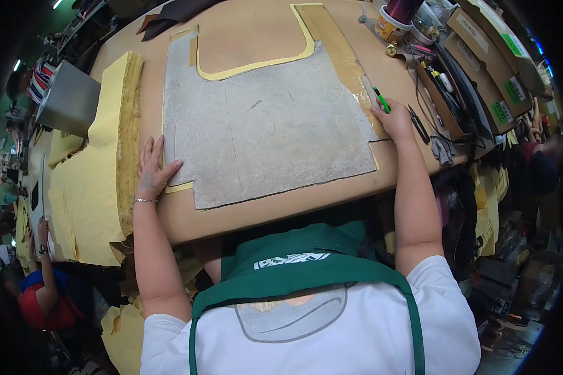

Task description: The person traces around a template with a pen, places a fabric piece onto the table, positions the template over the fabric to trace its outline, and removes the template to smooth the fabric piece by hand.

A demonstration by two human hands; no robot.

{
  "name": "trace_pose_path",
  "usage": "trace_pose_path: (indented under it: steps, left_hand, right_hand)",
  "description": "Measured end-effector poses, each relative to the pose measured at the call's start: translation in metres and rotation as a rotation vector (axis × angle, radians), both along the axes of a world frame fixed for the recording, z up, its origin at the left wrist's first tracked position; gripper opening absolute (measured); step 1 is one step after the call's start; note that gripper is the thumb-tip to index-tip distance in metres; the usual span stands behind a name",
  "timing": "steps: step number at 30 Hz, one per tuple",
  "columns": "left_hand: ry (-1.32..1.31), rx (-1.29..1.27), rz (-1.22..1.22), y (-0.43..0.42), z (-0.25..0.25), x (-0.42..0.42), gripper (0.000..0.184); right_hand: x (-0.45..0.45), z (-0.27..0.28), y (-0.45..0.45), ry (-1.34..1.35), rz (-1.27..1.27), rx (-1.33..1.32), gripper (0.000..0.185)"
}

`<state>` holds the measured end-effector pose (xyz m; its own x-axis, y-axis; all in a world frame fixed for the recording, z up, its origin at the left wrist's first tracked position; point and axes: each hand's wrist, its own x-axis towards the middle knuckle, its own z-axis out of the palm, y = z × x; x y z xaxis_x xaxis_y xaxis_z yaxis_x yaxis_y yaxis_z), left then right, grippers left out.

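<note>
A large grey flat template (269,125) with a U-shaped cutout lies on a yellow sheet (256,67), whose edge shows along the cutout and the left side. Brown tape (341,44) covers the template's upper right arm. My left hand (153,167) rests at the template's lower left edge, fingers spread, thumb on its surface. At the right edge, my right hand (394,120) is closed around a green pen (381,100), which points up and away from me. The pen's lower part is hidden in the fingers.
Thick yellow sheets (94,169) are stacked at the left, near a grey metal box (67,97). Black scissors (418,124) lie right of my right hand. Beyond them stand a tool box (441,103), cardboard boxes (481,50) and a white tub (391,28). Another person's arm (45,269) is at far left.
</note>
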<state>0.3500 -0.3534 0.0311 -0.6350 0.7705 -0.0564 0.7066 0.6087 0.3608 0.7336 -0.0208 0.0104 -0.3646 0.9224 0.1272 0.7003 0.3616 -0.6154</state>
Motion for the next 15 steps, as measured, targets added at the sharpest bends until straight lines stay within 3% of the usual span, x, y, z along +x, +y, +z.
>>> trace_pose_path:
  steps: [15]
  left_hand:
    - [-0.070,0.043,0.010,-0.004,-0.013,-0.012,0.083]
  right_hand:
    - [0.000,-0.002,0.002,0.017,-0.016,-0.040,0.035]
